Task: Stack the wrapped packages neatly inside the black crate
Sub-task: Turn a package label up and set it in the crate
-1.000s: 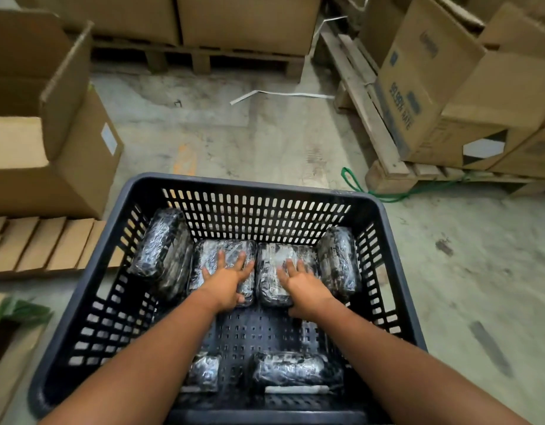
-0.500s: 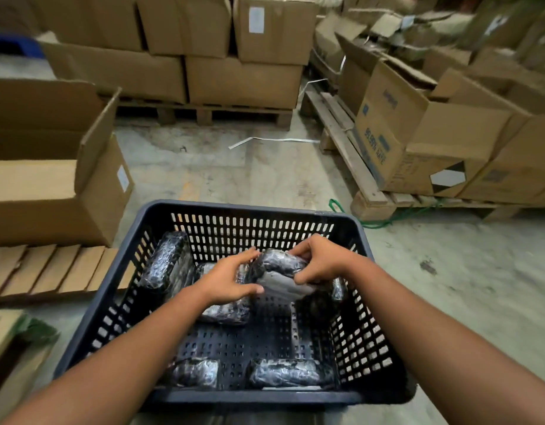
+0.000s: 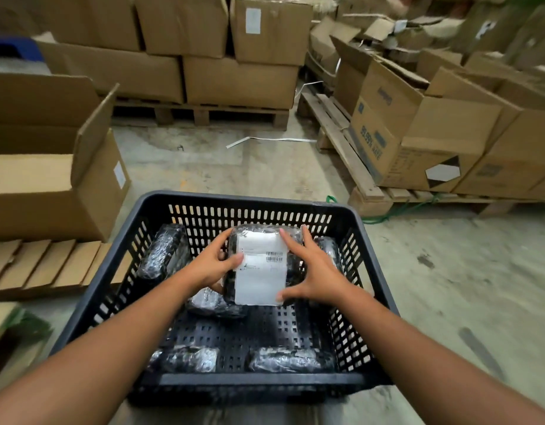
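The black crate [image 3: 243, 200] stands on the floor in front of me. Both hands hold one wrapped package [image 3: 260, 265] with a white label facing up, raised above the crate's floor near the far wall. My left hand [image 3: 211, 265] grips its left edge and my right hand [image 3: 311, 271] its right edge. Another package [image 3: 213, 303] lies under it. One package [image 3: 164, 253] leans on the left wall, and one [image 3: 331, 250] stands by the right wall. Two more packages [image 3: 191, 358] [image 3: 289, 358] lie along the near wall.
An open cardboard box [image 3: 50, 167] sits on slats to the left. Stacked boxes [image 3: 203, 53] on pallets stand behind, and more boxes [image 3: 418, 127] on a pallet [image 3: 357, 173] to the right. A white strap [image 3: 265, 139] lies on the concrete floor.
Both hands went from lying flat on two packages to lifting one and turning it label side up. The view tilted up.
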`<state>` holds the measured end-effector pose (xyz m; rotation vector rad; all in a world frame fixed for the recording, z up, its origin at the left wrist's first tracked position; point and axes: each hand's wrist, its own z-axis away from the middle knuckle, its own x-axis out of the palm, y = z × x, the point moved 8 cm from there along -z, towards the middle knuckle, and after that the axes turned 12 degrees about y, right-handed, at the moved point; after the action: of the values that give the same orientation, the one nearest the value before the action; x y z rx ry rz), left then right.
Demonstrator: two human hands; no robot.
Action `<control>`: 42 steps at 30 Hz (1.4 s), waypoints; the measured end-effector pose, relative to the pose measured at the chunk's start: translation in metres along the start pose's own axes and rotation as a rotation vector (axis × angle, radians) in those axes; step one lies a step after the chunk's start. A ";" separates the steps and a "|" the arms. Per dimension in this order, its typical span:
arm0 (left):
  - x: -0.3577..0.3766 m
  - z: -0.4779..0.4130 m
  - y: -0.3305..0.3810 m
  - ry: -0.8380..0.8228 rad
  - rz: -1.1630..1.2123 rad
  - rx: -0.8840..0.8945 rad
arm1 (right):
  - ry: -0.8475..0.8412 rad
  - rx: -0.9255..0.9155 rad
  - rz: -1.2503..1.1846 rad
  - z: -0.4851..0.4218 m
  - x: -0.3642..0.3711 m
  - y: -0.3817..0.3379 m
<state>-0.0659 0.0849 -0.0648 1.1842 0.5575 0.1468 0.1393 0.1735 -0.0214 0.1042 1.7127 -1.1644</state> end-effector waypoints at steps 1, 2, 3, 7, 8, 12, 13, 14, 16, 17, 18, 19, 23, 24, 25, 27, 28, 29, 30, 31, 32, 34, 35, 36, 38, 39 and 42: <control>0.002 0.000 -0.002 -0.005 0.020 -0.010 | -0.041 0.010 0.016 0.005 0.013 0.003; 0.006 0.000 -0.002 -0.015 0.038 -0.009 | -0.049 0.022 0.018 0.007 0.021 0.006; 0.009 0.001 0.000 -0.025 0.047 0.007 | -0.035 0.036 0.011 0.007 0.023 0.008; 0.024 0.001 0.016 -0.044 -0.032 0.185 | -0.003 0.118 0.023 0.002 0.020 0.024; 0.033 0.002 0.016 -0.083 -0.064 0.219 | -0.001 0.147 0.027 0.002 0.020 0.029; 0.069 0.006 -0.006 -0.238 -0.285 0.208 | -0.010 0.228 0.095 0.000 0.026 0.042; 0.073 0.004 -0.010 -0.243 -0.326 0.210 | -0.024 0.237 0.110 -0.002 0.029 0.043; 0.075 0.001 -0.013 -0.235 -0.352 0.208 | -0.043 0.244 0.124 -0.005 0.032 0.043; 0.073 -0.007 -0.017 -0.194 -0.379 0.205 | -0.075 0.241 0.152 -0.012 0.040 0.044; 0.073 -0.011 -0.019 -0.173 -0.395 0.215 | -0.084 0.238 0.165 -0.016 0.043 0.044; 0.072 -0.015 -0.021 -0.153 -0.413 0.233 | -0.092 0.242 0.175 -0.019 0.047 0.046; 0.071 -0.017 -0.022 -0.136 -0.430 0.255 | -0.101 0.254 0.185 -0.021 0.050 0.048; 0.074 -0.026 -0.030 -0.113 -0.546 0.305 | -0.148 0.322 0.252 -0.023 0.055 0.063; 0.077 -0.030 -0.034 -0.125 -0.619 0.295 | -0.164 0.332 0.281 -0.024 0.056 0.065; 0.080 -0.034 -0.039 -0.145 -0.707 0.284 | -0.180 0.342 0.314 -0.026 0.057 0.066; 0.090 -0.039 -0.050 -0.198 -0.877 0.306 | -0.204 0.361 0.386 -0.028 0.061 0.066; 0.095 -0.040 -0.054 -0.223 -0.936 0.325 | -0.216 0.365 0.427 -0.027 0.064 0.066; 0.100 -0.040 -0.059 -0.244 -0.980 0.334 | -0.228 0.368 0.469 -0.026 0.067 0.065; 0.103 -0.039 -0.063 -0.262 -1.013 0.334 | -0.236 0.366 0.507 -0.025 0.072 0.066; 0.107 -0.038 -0.065 -0.274 -1.031 0.329 | -0.238 0.361 0.537 -0.023 0.075 0.067; 0.110 -0.037 -0.067 -0.281 -1.035 0.325 | -0.234 0.352 0.561 -0.022 0.079 0.067; 0.114 -0.033 -0.067 -0.290 -1.030 0.336 | -0.235 0.332 0.586 -0.021 0.086 0.069; 0.115 -0.031 -0.067 -0.291 -1.030 0.348 | -0.242 0.335 0.594 -0.019 0.089 0.071; 0.115 -0.030 -0.067 -0.292 -1.030 0.353 | -0.250 0.342 0.607 -0.018 0.092 0.074; 0.114 -0.031 -0.066 -0.282 -1.039 0.338 | -0.280 0.345 0.657 -0.013 0.097 0.077; 0.112 -0.033 -0.065 -0.272 -1.050 0.323 | -0.295 0.324 0.697 -0.010 0.099 0.076; 0.115 -0.035 -0.063 -0.275 -1.075 0.319 | -0.335 0.190 0.793 -0.010 0.104 0.065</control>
<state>0.0045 0.1355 -0.1696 1.0402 0.9181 -1.0349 0.1185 0.1707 -0.1425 0.6111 1.0882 -0.6853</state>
